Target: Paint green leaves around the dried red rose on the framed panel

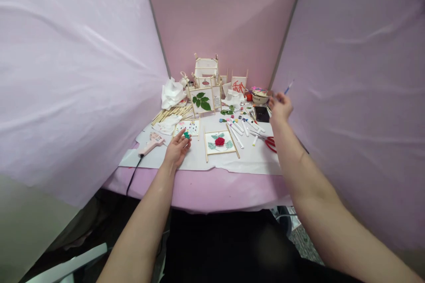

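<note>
My left hand [178,149] is turned palm up over the left part of the table, its fingers curled around a small dark green lump [187,135]. Out to the right, my right hand [282,106] is raised by the bowl, gripping a thin blue-and-white pen-like stick [289,86] that pokes up past the fingers. Its other end is hidden. Between my hands lies a small wooden-framed panel [217,150] with a red flower [219,141] and green leaves. Beside my left fingers is a framed sheet [195,128] with small coloured marks.
A pink glue gun [152,143] with a black cord lies left. White markers [237,135] and red-handled scissors [270,143] lie to the right. Behind stand a framed leaf panel [202,101], a wooden frame lantern [206,66] and a bowl [260,97]. Pink-lilac cloth walls enclose the table.
</note>
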`<state>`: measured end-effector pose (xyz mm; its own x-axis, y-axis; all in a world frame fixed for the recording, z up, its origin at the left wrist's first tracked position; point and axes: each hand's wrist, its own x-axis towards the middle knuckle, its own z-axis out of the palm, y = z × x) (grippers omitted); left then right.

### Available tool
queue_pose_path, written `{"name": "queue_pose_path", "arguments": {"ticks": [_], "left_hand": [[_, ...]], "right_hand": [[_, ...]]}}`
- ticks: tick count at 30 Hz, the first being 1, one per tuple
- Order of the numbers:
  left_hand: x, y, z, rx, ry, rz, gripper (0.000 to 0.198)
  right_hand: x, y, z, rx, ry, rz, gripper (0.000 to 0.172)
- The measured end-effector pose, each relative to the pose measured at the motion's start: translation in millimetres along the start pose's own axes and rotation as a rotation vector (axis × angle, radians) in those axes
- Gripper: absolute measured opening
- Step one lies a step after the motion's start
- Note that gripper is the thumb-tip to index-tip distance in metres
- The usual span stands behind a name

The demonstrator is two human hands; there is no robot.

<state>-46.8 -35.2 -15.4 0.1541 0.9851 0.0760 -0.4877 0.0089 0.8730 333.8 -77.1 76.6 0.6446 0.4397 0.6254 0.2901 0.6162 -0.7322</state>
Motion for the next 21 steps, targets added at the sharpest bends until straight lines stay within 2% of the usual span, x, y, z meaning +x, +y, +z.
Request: {"name": "queue_pose_path", "arguments": {"ticks": [2,4,6,7,8,9,11,12,14,15,17,21], "left_hand": [[1,0,0.0,-0.002,0.014,-0.001,0.055],[1,0,0.3,-0.003,0.026,-0.006,0.055],[1,0,1.1,-0.005,0.027,-0.015,0.055],[1,0,1.6,-0.006,0.026,-0.019,0.056],[1,0,2.0,-0.009,0.023,-0.022,0.056],[0,-1,2.5,-0.012,0.019,-0.023,0.056],[-1,-1,3.2,-0.015,0.012,-0.022,0.057],[-1,0,3.3,-0.015,0.010,-0.022,0.057],[-2,0,3.2,-0.013,0.009,-0.023,0.057],[-2,0,2.9,-0.011,0.010,-0.023,0.056],[-1,0,2.2,-0.008,0.011,-0.018,0.056],[2,-1,0.9,-0.010,0.012,-0.009,0.056]], "right_hand": [[18,-29,31,0.050,-0.096,-0.014,0.033],[10,-57,55,0.201,-0.512,-0.006,0.035],[-19,-74,62,0.208,-0.981,0.031,0.035],[-36,-77,58,0.170,-1.147,0.048,0.034],[-51,-74,50,0.129,-1.163,0.042,0.032],[-64,-67,40,0.079,-1.064,0.016,0.032],[-79,-39,17,-0.032,-0.694,-0.014,0.030],[-82,-22,7,-0.081,-0.491,-0.001,0.031],[-85,12,-8,-0.172,-0.166,0.046,0.035],[-86,28,-13,-0.191,-0.109,0.062,0.037],[-89,51,-21,-0.205,-0.089,0.096,0.038],[-94,74,-32,-0.210,-0.083,0.159,0.042]]}}
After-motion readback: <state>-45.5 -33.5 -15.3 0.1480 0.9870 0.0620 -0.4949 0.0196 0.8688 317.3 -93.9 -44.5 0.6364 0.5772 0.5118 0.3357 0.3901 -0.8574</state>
